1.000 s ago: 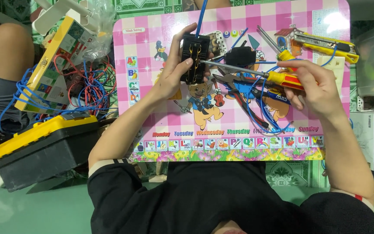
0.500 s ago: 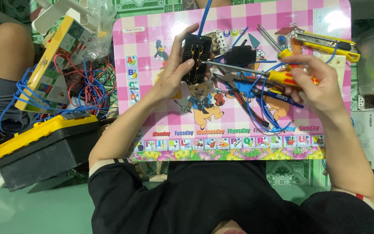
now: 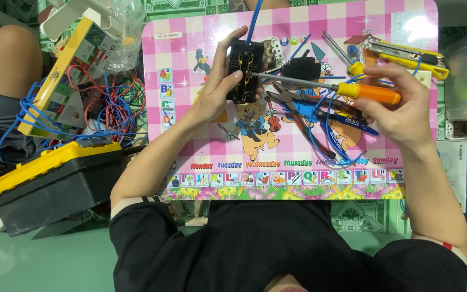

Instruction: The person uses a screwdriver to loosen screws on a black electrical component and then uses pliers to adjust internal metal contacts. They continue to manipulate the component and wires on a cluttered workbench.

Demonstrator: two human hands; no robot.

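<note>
The left hand (image 3: 212, 97) is holding a small black plastic electrical block with brass bits inside (image 3: 245, 70), fingers wrapped around its sides. It is sitting just above the pink checked play table with cartoon animals (image 3: 190, 48). The right hand (image 3: 401, 105) is gripping the orange handle of a long metal screwdriver (image 3: 331, 86), and the tip is touching the block. Pliers with dark handles (image 3: 304, 116) and blue wires (image 3: 320, 135) are lying on the table between the hands. A yellow and black toolbox (image 3: 49, 184) is sitting well off to the left.
</note>
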